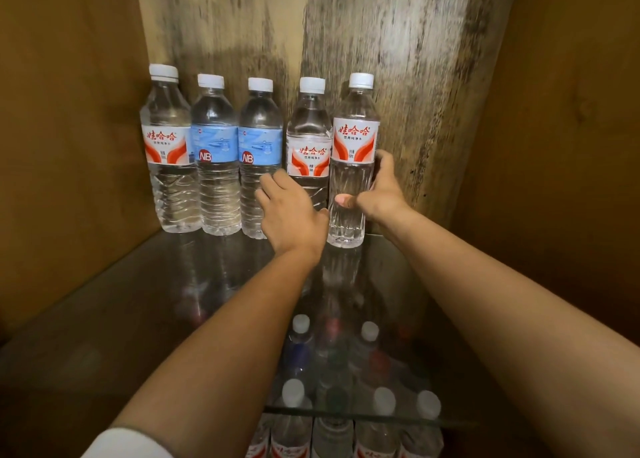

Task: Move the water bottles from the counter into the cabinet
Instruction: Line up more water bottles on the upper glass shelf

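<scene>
Warm, dim light overall; brightest patch is the weathered grey wood back panel [381, 59], lit from above and in front. Brown side walls [62, 128] either side of the panel fall off to dark. Panel grain is smeared vertically, motion blur. The clear plastic bottles with white caps [263, 153] right in front of the panel are sharp, labels readable. The glass shelf [121, 302] below them carries hazy reflections; bottles under the glass are soft. Wide-angle bowing near the frame edges.

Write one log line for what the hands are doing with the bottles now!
right hand grips rightmost bottle | left hand open, at fourth bottle | five upright on glass shelf
</scene>
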The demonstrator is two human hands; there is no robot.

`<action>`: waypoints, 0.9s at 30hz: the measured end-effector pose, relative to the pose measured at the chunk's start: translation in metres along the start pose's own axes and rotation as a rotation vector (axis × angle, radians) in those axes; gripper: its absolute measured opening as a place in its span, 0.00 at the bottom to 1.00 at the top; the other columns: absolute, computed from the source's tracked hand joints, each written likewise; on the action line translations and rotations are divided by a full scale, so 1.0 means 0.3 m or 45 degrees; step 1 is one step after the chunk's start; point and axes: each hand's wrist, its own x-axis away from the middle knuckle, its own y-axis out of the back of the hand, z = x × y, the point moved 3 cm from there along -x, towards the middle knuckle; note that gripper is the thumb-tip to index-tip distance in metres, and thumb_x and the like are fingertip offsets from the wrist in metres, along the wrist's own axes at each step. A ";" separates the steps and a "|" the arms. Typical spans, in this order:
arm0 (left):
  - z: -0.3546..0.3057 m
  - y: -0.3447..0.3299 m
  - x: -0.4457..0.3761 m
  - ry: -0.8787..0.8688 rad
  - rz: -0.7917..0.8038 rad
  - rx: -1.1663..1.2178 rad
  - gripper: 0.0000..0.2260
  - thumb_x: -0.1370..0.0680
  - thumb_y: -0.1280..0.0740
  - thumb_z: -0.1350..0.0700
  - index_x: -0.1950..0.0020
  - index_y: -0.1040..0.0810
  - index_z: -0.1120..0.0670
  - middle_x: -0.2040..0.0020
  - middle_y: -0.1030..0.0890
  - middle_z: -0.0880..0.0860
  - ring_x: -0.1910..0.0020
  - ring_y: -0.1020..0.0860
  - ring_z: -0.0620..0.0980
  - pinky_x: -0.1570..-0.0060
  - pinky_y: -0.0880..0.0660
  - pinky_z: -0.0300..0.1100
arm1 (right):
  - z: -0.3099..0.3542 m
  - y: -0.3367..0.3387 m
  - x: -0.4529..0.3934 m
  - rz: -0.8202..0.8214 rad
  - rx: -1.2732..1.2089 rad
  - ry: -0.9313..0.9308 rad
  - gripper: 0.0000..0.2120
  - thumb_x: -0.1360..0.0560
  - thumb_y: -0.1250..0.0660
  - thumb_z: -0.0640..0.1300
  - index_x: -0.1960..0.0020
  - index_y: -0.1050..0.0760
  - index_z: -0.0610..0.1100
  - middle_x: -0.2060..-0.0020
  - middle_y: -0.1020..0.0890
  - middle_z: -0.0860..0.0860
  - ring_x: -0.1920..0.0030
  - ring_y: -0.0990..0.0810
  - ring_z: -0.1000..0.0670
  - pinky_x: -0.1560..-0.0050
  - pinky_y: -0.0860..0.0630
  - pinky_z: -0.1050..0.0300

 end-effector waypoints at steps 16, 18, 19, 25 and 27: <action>0.009 -0.020 -0.011 -0.071 -0.025 -0.064 0.41 0.33 0.24 0.55 0.28 0.45 0.59 0.33 0.38 0.60 0.37 0.33 0.58 0.49 0.25 0.49 | -0.003 -0.031 -0.014 -0.092 0.189 0.042 0.42 0.32 0.27 0.37 0.28 0.50 0.51 0.32 0.35 0.45 0.32 0.34 0.42 0.37 0.31 0.45; 0.005 -0.014 -0.013 -0.052 0.043 0.015 0.42 0.33 0.25 0.56 0.27 0.47 0.59 0.31 0.40 0.60 0.36 0.34 0.60 0.46 0.27 0.51 | 0.000 -0.030 -0.006 -0.098 0.243 0.048 0.43 0.31 0.27 0.39 0.27 0.51 0.50 0.31 0.35 0.45 0.32 0.34 0.41 0.36 0.33 0.44; 0.001 -0.007 -0.014 -0.040 0.086 0.052 0.43 0.33 0.25 0.56 0.26 0.49 0.58 0.30 0.42 0.60 0.36 0.35 0.61 0.44 0.28 0.52 | -0.001 -0.025 -0.001 -0.073 0.277 0.037 0.44 0.31 0.28 0.38 0.27 0.52 0.50 0.31 0.35 0.44 0.32 0.34 0.41 0.35 0.33 0.46; -0.010 0.047 0.004 -0.105 0.357 0.107 0.45 0.32 0.27 0.54 0.25 0.53 0.56 0.30 0.44 0.58 0.34 0.36 0.62 0.39 0.32 0.54 | -0.005 -0.010 0.080 0.228 0.301 -0.112 0.46 0.28 0.31 0.35 0.24 0.60 0.50 0.26 0.44 0.43 0.27 0.41 0.42 0.30 0.38 0.52; -0.018 0.077 0.020 -0.165 0.428 0.227 0.39 0.31 0.27 0.55 0.27 0.46 0.56 0.34 0.34 0.56 0.36 0.31 0.59 0.39 0.29 0.54 | 0.015 0.001 0.141 0.250 0.390 -0.059 0.46 0.30 0.30 0.36 0.24 0.57 0.50 0.26 0.44 0.44 0.26 0.42 0.43 0.28 0.40 0.48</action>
